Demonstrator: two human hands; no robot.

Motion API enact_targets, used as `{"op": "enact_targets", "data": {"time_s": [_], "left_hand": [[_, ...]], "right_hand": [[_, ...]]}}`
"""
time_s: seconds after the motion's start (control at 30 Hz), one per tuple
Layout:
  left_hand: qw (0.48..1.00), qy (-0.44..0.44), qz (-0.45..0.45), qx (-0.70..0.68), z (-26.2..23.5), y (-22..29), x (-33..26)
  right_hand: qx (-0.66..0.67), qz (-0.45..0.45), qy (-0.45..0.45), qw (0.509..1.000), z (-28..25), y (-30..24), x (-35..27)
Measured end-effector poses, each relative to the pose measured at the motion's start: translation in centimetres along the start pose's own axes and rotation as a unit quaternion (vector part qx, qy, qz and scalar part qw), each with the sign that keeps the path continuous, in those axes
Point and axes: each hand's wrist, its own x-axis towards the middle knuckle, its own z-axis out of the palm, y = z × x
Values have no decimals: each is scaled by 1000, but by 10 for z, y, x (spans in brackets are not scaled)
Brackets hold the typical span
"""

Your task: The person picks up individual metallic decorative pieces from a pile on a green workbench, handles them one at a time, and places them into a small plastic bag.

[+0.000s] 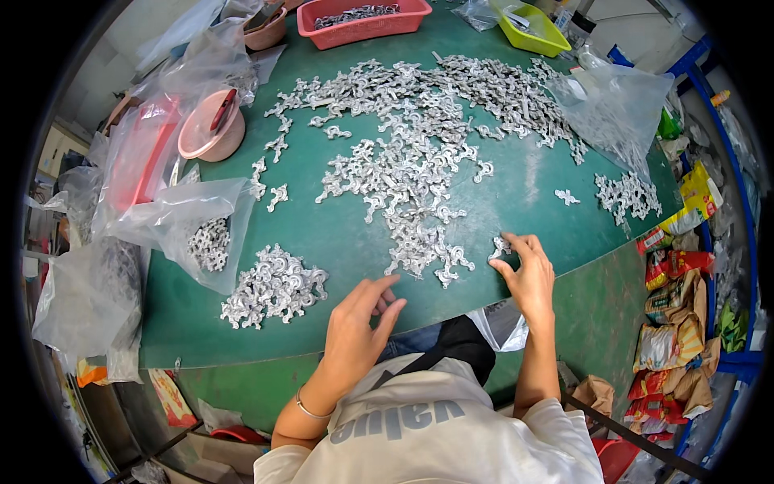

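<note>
In my right hand [528, 278], thumb and fingertips close on a small silvery metal part [499, 248] with curved arms, at the table's right front. My left hand [360, 316] is near the front edge, thumb and fingers apart, with nothing seen in it. Its fingertips are close to the front end of a long heap of similar metal parts [415, 173], which spreads back across the green table [484, 202]. Left of that hand lies a separate pile of the same parts [274, 286].
A smaller cluster of parts [629, 196] and a clear plastic bag [613, 113] lie at the right. On the left are a pink bowl [222, 145] and an open bag [173, 214] with parts. A red basin [363, 28] and a yellow-green basket [532, 31] stand at the back.
</note>
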Motion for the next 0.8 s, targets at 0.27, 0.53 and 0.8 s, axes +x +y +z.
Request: {"op": "enact_targets", "data": {"time_s": [0.27, 0.53, 0.8], "left_hand": [[1000, -13, -9, -7, 4, -1, -3], [998, -52, -5, -32, 7, 1, -10], [996, -67, -22, -60, 9, 13, -10]], "right_hand": [[-62, 43, -6, 997, 3, -2, 7], [22, -26, 83, 996, 10, 10, 6], [398, 97, -98, 907, -3, -21, -7]]}}
